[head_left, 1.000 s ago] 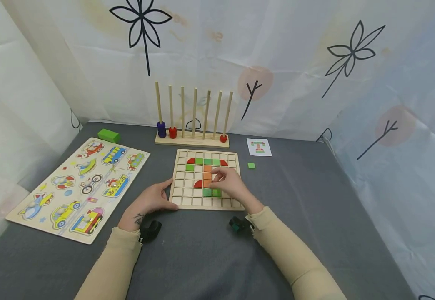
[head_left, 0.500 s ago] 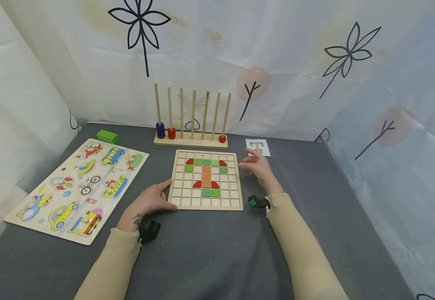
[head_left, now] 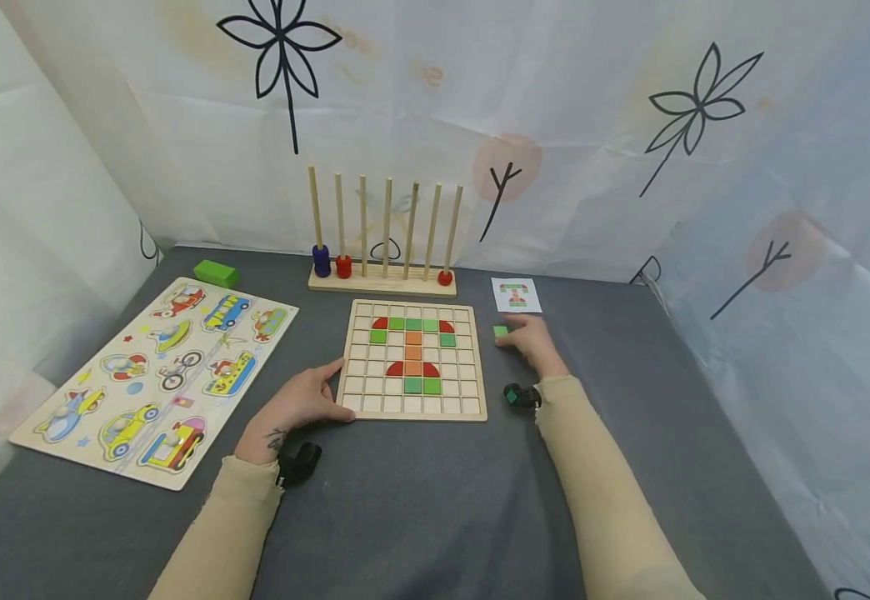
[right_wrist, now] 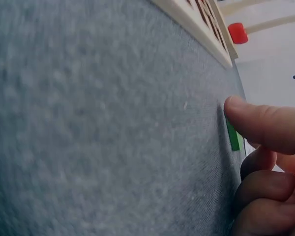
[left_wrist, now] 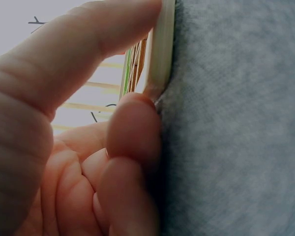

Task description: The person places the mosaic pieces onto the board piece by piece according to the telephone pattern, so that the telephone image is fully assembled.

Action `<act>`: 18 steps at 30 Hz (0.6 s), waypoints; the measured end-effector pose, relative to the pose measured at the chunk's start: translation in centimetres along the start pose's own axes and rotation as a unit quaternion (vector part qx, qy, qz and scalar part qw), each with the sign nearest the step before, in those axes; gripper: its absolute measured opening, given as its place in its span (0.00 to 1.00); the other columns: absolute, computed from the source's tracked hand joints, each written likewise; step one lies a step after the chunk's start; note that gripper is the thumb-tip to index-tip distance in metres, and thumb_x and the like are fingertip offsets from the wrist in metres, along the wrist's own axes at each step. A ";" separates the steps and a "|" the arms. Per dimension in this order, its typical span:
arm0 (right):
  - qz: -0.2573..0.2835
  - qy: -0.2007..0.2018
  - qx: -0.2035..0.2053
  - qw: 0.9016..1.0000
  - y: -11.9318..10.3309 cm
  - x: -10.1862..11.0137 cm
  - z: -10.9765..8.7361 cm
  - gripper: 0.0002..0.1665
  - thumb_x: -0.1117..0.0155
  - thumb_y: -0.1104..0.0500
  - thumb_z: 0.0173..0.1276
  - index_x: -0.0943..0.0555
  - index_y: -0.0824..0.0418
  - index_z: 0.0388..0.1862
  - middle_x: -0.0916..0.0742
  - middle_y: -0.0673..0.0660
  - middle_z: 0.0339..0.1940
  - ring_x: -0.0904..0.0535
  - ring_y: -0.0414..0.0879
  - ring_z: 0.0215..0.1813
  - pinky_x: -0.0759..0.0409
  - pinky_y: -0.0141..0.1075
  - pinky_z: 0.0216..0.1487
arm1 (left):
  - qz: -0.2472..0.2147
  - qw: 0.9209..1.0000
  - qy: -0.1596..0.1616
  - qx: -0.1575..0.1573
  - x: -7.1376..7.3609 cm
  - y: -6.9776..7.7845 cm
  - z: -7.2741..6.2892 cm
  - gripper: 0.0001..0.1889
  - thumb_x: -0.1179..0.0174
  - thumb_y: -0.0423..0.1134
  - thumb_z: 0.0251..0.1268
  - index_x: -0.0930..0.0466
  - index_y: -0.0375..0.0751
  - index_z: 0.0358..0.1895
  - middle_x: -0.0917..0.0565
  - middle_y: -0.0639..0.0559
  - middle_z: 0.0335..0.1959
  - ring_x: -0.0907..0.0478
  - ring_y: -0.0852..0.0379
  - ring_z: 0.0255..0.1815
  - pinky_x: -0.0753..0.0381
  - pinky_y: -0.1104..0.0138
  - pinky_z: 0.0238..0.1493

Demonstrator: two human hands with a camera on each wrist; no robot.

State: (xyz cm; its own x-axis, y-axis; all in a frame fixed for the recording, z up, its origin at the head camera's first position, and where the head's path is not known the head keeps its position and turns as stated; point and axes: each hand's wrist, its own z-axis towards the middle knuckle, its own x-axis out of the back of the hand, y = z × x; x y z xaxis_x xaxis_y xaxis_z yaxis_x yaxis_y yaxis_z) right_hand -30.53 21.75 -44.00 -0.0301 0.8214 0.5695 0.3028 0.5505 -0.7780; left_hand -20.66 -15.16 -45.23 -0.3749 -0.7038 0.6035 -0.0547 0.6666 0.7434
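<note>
A wooden grid board lies in the middle of the table, with red, green and orange tiles forming a figure in its cells. At its left front corner my left hand holds the frame, thumb on the front edge and fingers on the left edge. The left wrist view shows the thumb and a fingertip against the board's edge. Right of the board, my right hand has thumb and index finger around a loose green tile on the table. In the right wrist view, the thumb partly hides the tile.
A pattern card lies behind the right hand. Behind the board stands a peg rack with several beads. At left are a vehicle puzzle board and a green block. A white curtain closes off the back.
My right hand has left the grid board, where a red quarter-round tile now shows at the lower right of the figure, and reached right to the loose green tile. My left hand has stayed put.
</note>
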 end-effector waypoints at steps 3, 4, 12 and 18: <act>-0.008 0.004 0.000 1.000 0.1 0.1 0.0 0.32 0.33 0.68 0.54 0.26 0.62 0.60 0.23 0.62 0.59 0.36 0.42 0.25 0.34 0.34 0.31 | 0.000 1.000 0.000 0.001 0.0 0.0 0.0 0.53 0.26 0.42 0.40 0.48 0.41 0.72 0.30 0.53 0.15 0.37 0.60 0.15 0.39 0.68 0.18; -0.012 0.005 0.003 1.000 0.2 0.1 0.0 0.30 0.33 0.69 0.54 0.25 0.64 0.59 0.23 0.62 0.59 0.32 0.42 0.29 0.32 0.34 0.34 | 0.001 1.000 0.000 0.000 0.0 0.1 0.0 0.53 0.27 0.42 0.40 0.48 0.41 0.72 0.30 0.53 0.15 0.37 0.60 0.15 0.39 0.68 0.18; -0.045 0.024 0.022 0.998 0.1 0.2 -0.4 0.22 0.32 0.67 0.54 0.21 0.70 0.49 0.21 0.66 0.53 0.25 0.57 0.54 0.28 0.46 0.54 | 0.003 1.000 0.000 0.001 0.0 0.2 -0.1 0.52 0.27 0.42 0.41 0.48 0.41 0.72 0.31 0.53 0.15 0.37 0.60 0.15 0.39 0.68 0.18; -0.046 0.056 0.046 0.996 -0.4 0.1 -1.0 0.20 0.31 0.63 0.52 0.22 0.69 0.44 0.19 0.63 0.42 0.24 0.49 0.37 0.27 0.38 0.38 | 0.006 1.000 -0.001 0.005 0.1 0.2 -0.1 0.52 0.27 0.42 0.41 0.48 0.41 0.72 0.31 0.53 0.16 0.37 0.60 0.15 0.39 0.68 0.18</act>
State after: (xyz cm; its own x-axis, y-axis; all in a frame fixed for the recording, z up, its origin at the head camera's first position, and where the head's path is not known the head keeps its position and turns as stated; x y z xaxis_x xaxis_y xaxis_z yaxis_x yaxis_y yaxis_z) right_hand -29.72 21.49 -43.33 0.0540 0.7485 0.6610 0.2154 0.6376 -0.7396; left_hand -20.61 -15.10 -45.00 -0.3773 -0.6950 0.6120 -0.0595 0.6777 0.7329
